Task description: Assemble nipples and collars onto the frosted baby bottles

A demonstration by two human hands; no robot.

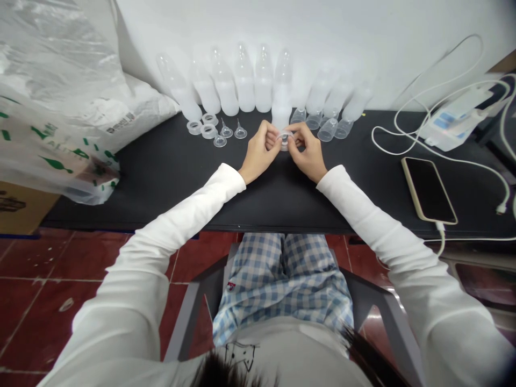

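Observation:
Both my hands meet at the middle of the black table (169, 172). My left hand (260, 150) and my right hand (308, 153) pinch a small clear ring-shaped cap with a teat (285, 138) between their fingertips. A row of translucent white bottles (245, 86) stands along the white wall just beyond. Left of my hands lie loose clear rings (208, 130) and clear teats (241, 131). Clear caps (328, 129) lie on their sides to the right.
A large plastic bag (60, 107) bulges over the table's left end, above a cardboard box (20, 207). At the right lie a phone (429, 189) on a cable, white cords (443, 156) and a small white device (455, 121). Red tiled floor lies below.

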